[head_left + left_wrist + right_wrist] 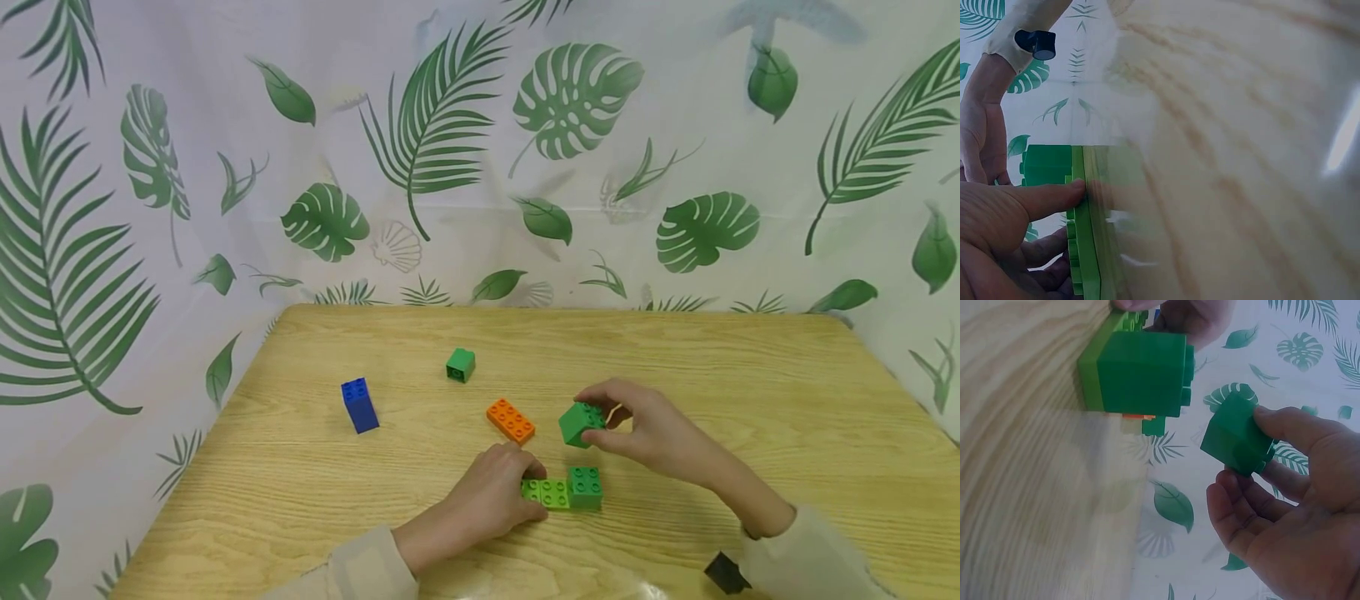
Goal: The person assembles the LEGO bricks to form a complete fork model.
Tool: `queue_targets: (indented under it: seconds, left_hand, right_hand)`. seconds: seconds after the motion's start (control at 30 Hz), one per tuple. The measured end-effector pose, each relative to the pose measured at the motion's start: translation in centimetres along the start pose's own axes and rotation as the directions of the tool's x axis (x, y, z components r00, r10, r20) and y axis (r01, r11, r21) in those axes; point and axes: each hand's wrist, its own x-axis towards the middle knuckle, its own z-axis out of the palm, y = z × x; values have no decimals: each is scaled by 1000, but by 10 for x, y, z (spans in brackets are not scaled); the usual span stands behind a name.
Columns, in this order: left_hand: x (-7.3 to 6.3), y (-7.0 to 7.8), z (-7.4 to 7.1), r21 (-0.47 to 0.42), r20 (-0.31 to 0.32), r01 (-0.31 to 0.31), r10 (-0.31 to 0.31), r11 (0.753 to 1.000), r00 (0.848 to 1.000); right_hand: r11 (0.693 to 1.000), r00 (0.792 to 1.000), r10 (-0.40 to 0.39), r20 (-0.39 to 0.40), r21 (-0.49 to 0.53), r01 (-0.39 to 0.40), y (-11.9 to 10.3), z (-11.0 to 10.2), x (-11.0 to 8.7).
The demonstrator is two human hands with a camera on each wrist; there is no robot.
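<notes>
A long lime-green toy brick (pixel 555 494) lies on the table, studs up. My left hand (pixel 487 493) grips it, with the thumb (pixel 1054 199) on its near side and the other fingers across from it. On the lime brick's right end sits a dark green block (pixel 586 488). Just beyond and above that block, my right hand (pixel 648 429) pinches another green block (pixel 1235 434) between thumb and fingertips. The held block is tilted, its studs facing toward the palm, and shows apart from the stacked one in the right wrist view.
An orange brick (pixel 511 420) lies just past my left hand. Farther back is a green block (pixel 461 365) on its side, and to the left stands a tall blue block (pixel 361 407). The leaf-patterned curtain (pixel 465 208) rises behind the table (pixel 675 350).
</notes>
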Motion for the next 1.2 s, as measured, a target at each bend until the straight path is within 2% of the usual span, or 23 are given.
queue_targets:
  seconds: [0.27,0.53,0.6,0.8,1.0,1.2]
  left_hand:
    - [-4,-1,-2,6,-6,27,-27,1000,1000]
    - [-17,-14,-10,-26,0,76,-76,997,997]
    - [-20,-18,-13,-34,-5,84,-85,996,996]
    - [-26,-26,-17,-46,-14,75,-76,996,997]
    - [-32,-31,-22,-116,10,79,-78,990,997]
    - [-33,-33,-24,-128,9,65,-65,990,998]
  right_hand:
    - [1000,1000,-19,21,-10,19,-4,7,-4]
    - [994,995,-93,34,-55,95,-12,17,-6]
    - [994,995,-91,38,-65,93,-15,19,-6]
    - [992,993,-92,70,-79,97,-20,28,-6]
    - [990,992,-75,97,-113,86,-22,37,-8]
    - [985,991,-84,108,-143,99,-23,43,-7]
